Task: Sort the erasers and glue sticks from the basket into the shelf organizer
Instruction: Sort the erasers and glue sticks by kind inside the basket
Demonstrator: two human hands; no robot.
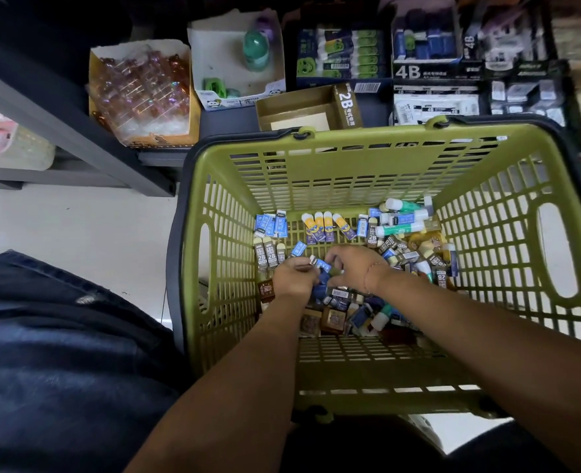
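Deep in the green basket [350, 148] at centre frame, your left hand [294, 278] curls round a clutch of erasers [319, 289] while your right hand [353, 268] pinches a blue eraser [323, 266], seemingly batching one kind for the shelf boxes [432, 71] along the top.

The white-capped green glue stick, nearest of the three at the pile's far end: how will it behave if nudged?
This white-capped green glue stick lies on its side, cylindrical, so probably rolls. Perched on loose erasers, it likely shifts.
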